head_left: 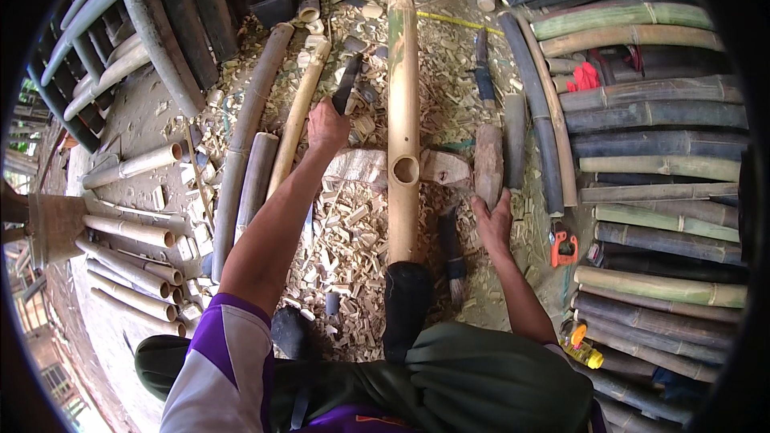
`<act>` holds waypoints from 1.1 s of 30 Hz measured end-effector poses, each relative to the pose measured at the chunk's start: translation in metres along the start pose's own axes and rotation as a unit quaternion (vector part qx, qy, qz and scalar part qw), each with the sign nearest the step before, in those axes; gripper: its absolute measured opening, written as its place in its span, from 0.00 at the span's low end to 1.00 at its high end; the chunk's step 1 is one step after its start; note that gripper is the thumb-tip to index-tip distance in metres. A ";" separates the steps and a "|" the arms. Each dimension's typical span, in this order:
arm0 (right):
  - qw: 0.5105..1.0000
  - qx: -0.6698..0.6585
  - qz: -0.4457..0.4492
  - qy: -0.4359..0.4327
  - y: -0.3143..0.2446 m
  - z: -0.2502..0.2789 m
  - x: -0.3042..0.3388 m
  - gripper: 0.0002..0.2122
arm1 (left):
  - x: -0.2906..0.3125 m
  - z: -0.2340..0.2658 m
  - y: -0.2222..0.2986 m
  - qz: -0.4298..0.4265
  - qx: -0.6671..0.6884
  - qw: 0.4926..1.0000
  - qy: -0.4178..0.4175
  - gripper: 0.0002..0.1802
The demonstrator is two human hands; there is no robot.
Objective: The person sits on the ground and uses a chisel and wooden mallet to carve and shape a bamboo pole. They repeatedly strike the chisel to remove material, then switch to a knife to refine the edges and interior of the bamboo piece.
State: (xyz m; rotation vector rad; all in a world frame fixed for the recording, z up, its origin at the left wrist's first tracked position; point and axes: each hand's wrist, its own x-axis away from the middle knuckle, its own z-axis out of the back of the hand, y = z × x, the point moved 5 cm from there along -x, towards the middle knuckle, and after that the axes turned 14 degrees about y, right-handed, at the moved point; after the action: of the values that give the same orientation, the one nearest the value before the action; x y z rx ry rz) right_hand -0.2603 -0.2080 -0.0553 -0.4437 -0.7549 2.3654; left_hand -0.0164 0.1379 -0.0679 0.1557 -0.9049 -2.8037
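Head view. Left hand (327, 127) stretched forward, fingers wrapped fully round the handle of a dark blade (347, 82); blade pointing up and away from the fist, tip over the wood chips (353, 216). Just right of that fist, the long bamboo pole (403, 96), running straight away from the body, with a round hole (406, 169) cut through its wall a little nearer than the fist. Pole propped across a flat wooden block (361, 167) lying directly below the left grip. Near end of the pole pinned under a dark-socked foot (406, 305).

Right hand (492, 220) lower and nearer, fingers spread and only half curled, resting against the near end of a thick reddish wooden billet (488, 162); not clearly clamped round it, so contact sure, firm hold impossible to tell. Billet reaching away from the fingertips, beside the pole's right flank but apart from it. Just left of this hand, a dark-handled brush (454, 261) on the chips.

Left of the blade hand, a slim pale bamboo stick (298, 116) and grey poles (249, 132) side by side. Right of the right hand, an orange hand tool (563, 247) on the ground, and beyond it stacked green and grey bamboo (654, 112). Nearer the body on that side, a yellow bottle (583, 350).
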 end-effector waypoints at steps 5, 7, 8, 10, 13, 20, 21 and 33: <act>0.984 0.161 0.077 0.018 -0.018 -0.004 -0.002 0.34 | 0.006 -0.010 -0.001 0.019 0.003 0.999 -0.031 0.24; 0.966 0.216 0.135 0.050 -0.046 0.007 0.001 0.33 | 0.006 -0.002 -0.008 0.003 -0.002 1.000 -0.020 0.25; 0.963 0.206 0.166 0.046 -0.053 0.011 0.005 0.33 | 0.010 0.000 -0.005 -0.007 0.004 1.000 -0.019 0.26; 0.955 0.183 0.230 0.035 -0.069 0.015 0.014 0.32 | 0.022 0.005 0.001 -0.031 0.023 0.999 -0.008 0.27; 0.942 0.191 0.244 -0.126 -0.070 0.007 0.046 0.26 | 0.050 0.023 0.011 -0.063 0.041 0.996 0.044 0.31; 0.899 0.256 0.180 -0.306 -0.034 0.001 0.085 0.27 | 0.084 0.037 0.008 -0.036 0.101 0.994 0.033 0.30; 0.901 0.252 0.177 -0.306 -0.031 -0.001 0.086 0.27 | 0.084 0.037 0.007 -0.034 0.097 0.994 0.046 0.30; 0.953 -0.242 -0.063 -0.168 -0.053 0.019 0.091 0.07 | 0.082 0.031 0.002 -0.048 0.083 0.995 0.012 0.27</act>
State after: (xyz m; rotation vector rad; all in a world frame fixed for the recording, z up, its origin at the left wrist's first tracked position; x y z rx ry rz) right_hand -0.3145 -0.1236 -0.0192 -0.1765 -1.4904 2.1464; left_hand -0.1014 0.1364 -0.0456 0.2624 -1.1543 -2.8031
